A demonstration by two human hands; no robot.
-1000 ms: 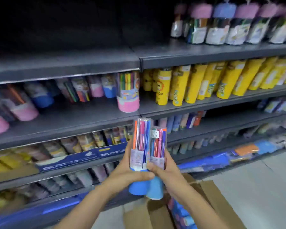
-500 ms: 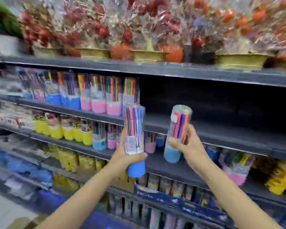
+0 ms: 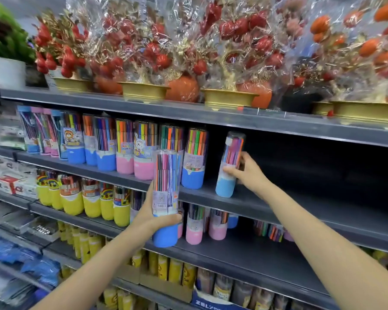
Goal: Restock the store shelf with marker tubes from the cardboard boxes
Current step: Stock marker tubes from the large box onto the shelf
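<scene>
Two bare forearms are seen, with no sleeves, gloves, rings or watch worn on the left hand (image 3: 152, 217) or right hand (image 3: 248, 173).

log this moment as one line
step: shelving | right hand: sets blue-base tube on shelf, right of row | left hand: holds second tube | boxes: out of view

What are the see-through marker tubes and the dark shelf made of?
The clear marker tube with a blue base, held by the right hand, looks like glossy transparent plastic: the markers show through and it glints. The dark grey shelf looks like matte painted metal, though that's uncertain.
</scene>
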